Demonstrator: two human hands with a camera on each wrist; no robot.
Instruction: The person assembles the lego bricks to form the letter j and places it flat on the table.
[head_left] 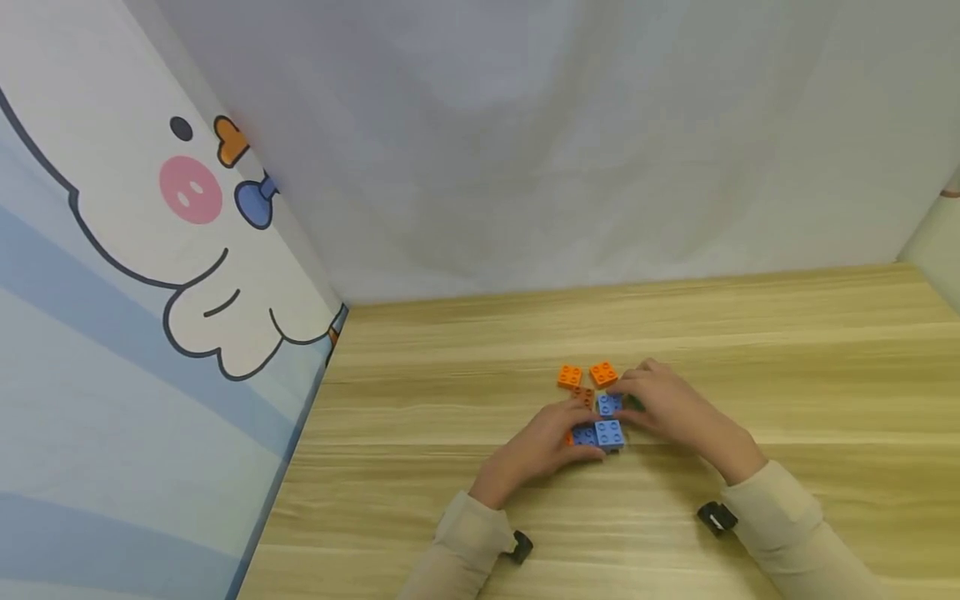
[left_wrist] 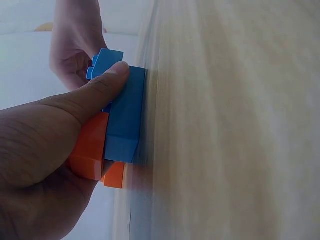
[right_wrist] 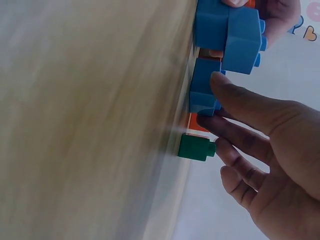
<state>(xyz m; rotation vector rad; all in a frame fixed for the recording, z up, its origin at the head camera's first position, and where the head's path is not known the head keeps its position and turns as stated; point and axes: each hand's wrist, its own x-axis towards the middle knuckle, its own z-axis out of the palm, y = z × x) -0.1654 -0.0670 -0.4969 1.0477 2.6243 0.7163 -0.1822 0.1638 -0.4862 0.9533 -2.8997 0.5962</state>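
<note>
My left hand [head_left: 540, 443] grips a small cluster of toy building bricks, its thumb pressed along a blue side wall. In that cluster a blue brick [head_left: 609, 433] is raised at the right end, a lower blue brick [left_wrist: 125, 115] lies under the thumb, and an orange brick [left_wrist: 92, 147] sits by the palm. With thumb and index finger, my right hand [head_left: 671, 408] pinches a separate blue brick [right_wrist: 204, 82] low on the table, just beyond the cluster. A green brick [right_wrist: 193, 147] stands beneath the right hand's fingers, mostly hidden in the head view.
Two orange bricks [head_left: 569, 377] lie side by side behind the hands on the wood-grain table [head_left: 420, 367]. A darker orange brick [head_left: 582, 396] is just in front of them, partly covered by the left fingers. A pale curtain [head_left: 562, 150] hangs behind the table; a cartoon-printed panel [head_left: 112, 400] borders its left.
</note>
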